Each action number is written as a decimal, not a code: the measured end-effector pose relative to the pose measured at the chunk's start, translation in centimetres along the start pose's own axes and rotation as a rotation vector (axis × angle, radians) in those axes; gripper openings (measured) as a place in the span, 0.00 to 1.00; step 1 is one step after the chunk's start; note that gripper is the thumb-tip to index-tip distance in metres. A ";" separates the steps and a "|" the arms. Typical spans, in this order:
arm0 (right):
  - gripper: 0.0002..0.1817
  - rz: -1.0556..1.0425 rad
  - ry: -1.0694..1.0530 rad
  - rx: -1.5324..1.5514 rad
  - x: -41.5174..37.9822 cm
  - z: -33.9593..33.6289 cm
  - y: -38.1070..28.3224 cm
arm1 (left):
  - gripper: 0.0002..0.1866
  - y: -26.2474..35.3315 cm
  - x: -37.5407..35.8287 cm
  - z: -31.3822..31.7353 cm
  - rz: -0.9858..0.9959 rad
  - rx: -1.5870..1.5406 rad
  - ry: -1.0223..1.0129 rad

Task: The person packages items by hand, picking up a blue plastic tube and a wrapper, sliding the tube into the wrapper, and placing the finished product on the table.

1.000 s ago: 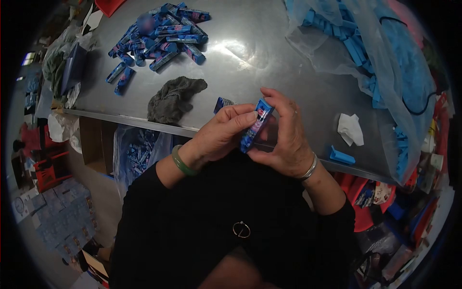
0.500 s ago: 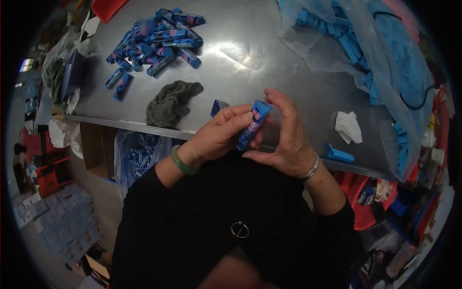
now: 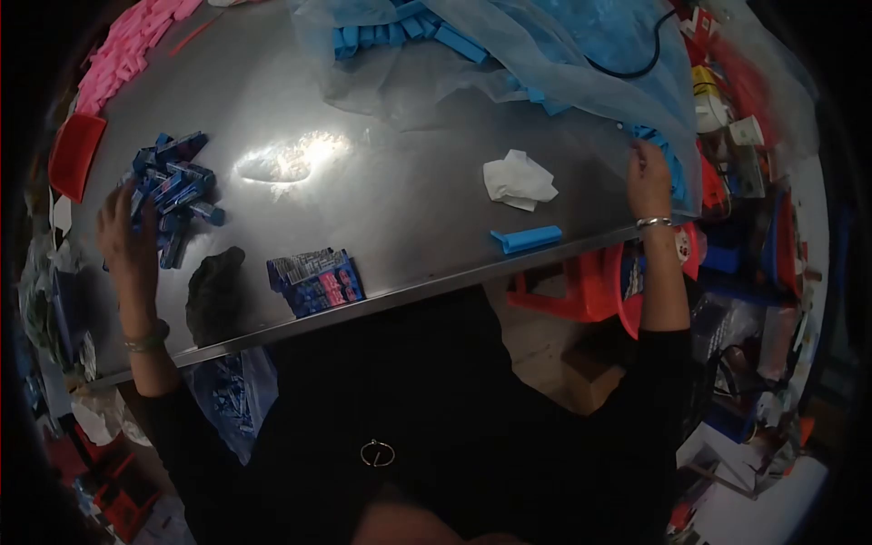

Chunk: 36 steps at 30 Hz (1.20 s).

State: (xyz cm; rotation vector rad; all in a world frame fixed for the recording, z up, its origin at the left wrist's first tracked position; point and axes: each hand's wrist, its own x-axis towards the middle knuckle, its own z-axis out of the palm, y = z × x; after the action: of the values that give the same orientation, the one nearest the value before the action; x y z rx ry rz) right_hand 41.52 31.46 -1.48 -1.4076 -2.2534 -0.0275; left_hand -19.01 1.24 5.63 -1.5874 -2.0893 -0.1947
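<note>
Many blue pieces [image 3: 461, 43] in bag [image 3: 536, 53] (right hand [image 3: 649, 182] close)

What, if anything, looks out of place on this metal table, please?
A single blue piece lies near the front edge of the table, apart from the blue pieces at the plastic bag; a crumpled white sheet lies just beyond it. Both look stray.

Printed packs [image 3: 189, 186]: slim, elongated, blue with dark and light print; lay heaped at mixed angles on the left of the counter [image 3: 409, 182]. Light-blue pieces [image 3: 656, 139]: narrow, plain; lay clustered at the counter's right end, along a translucent plastic bag [image 3: 391, 91]; exact count unclear.
</note>
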 end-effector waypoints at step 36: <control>0.20 0.053 -0.111 0.529 -2.1 -1.9 -12.6 | 0.10 15.8 -7.6 0.7 0.090 -0.728 -0.128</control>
State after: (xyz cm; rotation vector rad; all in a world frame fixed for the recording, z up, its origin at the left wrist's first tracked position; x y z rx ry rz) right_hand 32.28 23.23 2.29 -1.1956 -2.0901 0.6309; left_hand -3.06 -0.19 -1.47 -2.1344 -2.1615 -0.9280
